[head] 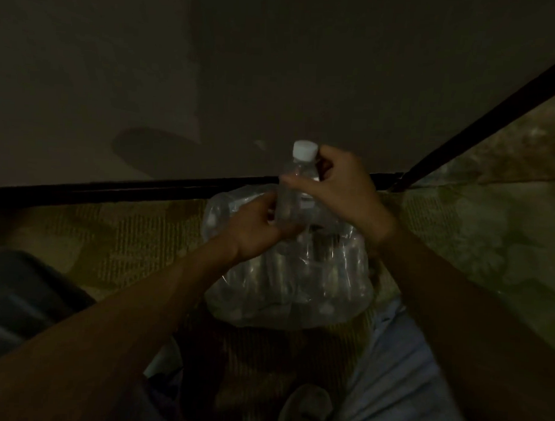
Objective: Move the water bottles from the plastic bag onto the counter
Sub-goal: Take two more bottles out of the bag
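The right hand [343, 193] grips one water bottle [297, 186] by its neck, half out of the plastic bag [286, 273] below the counter's [275, 68] edge. The left hand [263, 228] pinches the bag. Several bottles remain inside; none visibly on the counter.

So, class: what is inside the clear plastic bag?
The plastic bag holds several clear water bottles; their number is lost in folds and dim light. One bottle with a white cap sticks out the top, held by the right hand; the left hand steadies it.
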